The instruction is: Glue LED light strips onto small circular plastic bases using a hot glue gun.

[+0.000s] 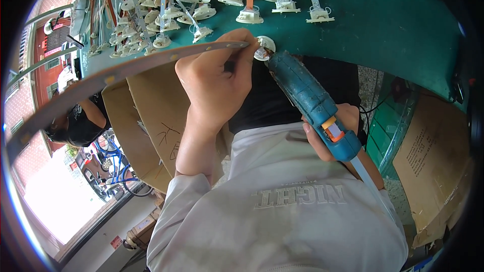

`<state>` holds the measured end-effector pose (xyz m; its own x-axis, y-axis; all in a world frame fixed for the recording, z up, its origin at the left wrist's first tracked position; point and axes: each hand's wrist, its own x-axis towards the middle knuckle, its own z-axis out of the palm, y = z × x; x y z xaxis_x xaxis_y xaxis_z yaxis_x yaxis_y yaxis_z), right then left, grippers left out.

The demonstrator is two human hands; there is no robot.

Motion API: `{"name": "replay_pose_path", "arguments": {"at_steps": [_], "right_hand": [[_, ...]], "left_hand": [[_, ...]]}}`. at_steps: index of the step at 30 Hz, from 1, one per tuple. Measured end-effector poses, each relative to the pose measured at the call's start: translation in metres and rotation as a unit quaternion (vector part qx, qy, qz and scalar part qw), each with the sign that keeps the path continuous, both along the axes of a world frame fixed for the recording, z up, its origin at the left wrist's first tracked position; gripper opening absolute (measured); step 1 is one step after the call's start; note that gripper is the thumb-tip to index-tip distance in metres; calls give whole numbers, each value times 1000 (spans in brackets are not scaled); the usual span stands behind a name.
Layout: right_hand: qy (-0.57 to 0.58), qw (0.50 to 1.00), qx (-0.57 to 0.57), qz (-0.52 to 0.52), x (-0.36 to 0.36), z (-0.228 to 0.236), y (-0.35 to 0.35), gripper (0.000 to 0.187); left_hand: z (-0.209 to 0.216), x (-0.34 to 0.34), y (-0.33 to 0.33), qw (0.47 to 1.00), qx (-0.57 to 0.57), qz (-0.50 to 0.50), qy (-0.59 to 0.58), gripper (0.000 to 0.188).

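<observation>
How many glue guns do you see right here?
1. The glue gun is in the right hand, its tip by the white cap near the left hand. Others might be hidden behind the boxes.

Blue-teal and orange are being shown by the glue gun (308, 93), white by the cap (268, 43), green by the surface (378, 35), yellow-dotted grey by the strip (126, 72).

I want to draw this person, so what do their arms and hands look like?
The left hand and right hand are bare. The left sleeve is loose, pale grey and short. The left forearm is bare; the right forearm looks bare too.
</observation>
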<state>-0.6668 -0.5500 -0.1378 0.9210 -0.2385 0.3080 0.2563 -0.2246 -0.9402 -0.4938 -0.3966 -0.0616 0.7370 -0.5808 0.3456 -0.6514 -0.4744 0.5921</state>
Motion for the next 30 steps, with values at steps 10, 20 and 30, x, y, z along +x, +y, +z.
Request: {"name": "replay_pose_path", "arguments": {"at_steps": [10,20,30], "right_hand": [[50,998,-34,-16,-4,31,-3,10],[33,999,32,25,-10,39,-34,19],[66,978,199,-13,-33,34,-67,39]], "left_hand": [[0,2,-4,999,-34,7,-35,10],[2,10,-4,999,-38,-5,25,11],[10,73,5,983,27,-40,175,27]]}}
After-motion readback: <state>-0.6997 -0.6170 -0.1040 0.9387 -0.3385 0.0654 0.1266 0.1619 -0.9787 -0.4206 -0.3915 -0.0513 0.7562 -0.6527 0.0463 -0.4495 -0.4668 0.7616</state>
